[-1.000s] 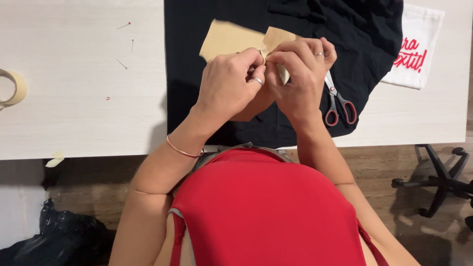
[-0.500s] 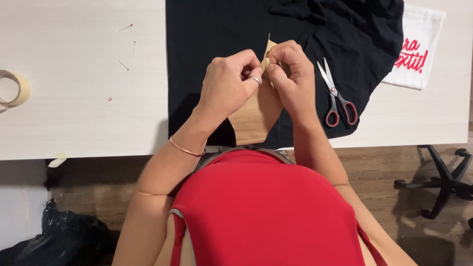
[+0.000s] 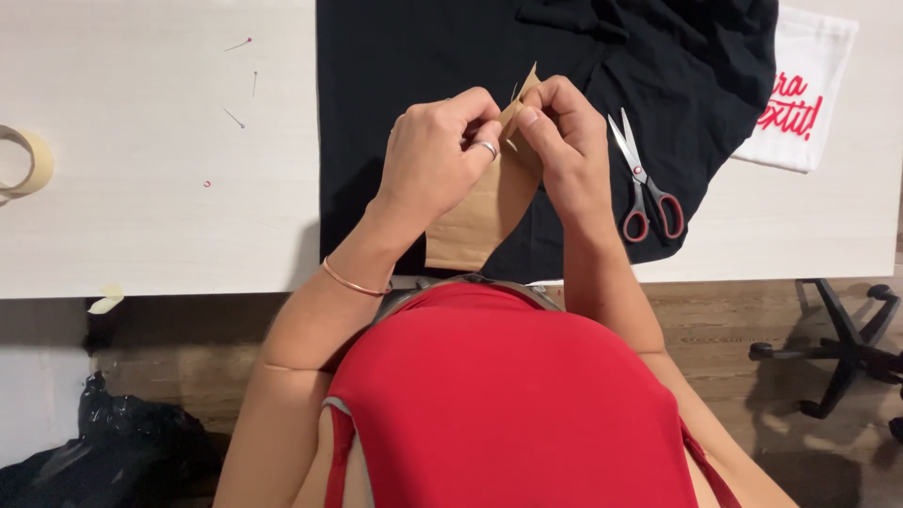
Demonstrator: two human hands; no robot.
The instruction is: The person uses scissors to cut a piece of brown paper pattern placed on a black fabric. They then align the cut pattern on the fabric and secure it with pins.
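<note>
The tan kraft-paper pattern piece (image 3: 480,212) had swung since the second before: it had then lain spread and flat across the black fabric (image 3: 395,113), and now it stood folded and nearly upright between the two hands, so the work had gone from laying it out to pinching its top edge. The left hand (image 3: 435,160), with a ring on one finger and a thin bangle at the wrist, had its fingers (image 3: 480,118) closed on the paper's upper edge; the right hand (image 3: 564,150) pinched the same edge from the other side. The paper's long axis ran from its pointed tip, aimed away from the person, down toward the body at the near edge of the white worktop (image 3: 160,216). Red-handled scissors (image 3: 644,183) lay just right of the right hand on the fabric, loose pins (image 3: 237,44) and a roll of masking tape (image 3: 26,162) well off to the left.
</note>
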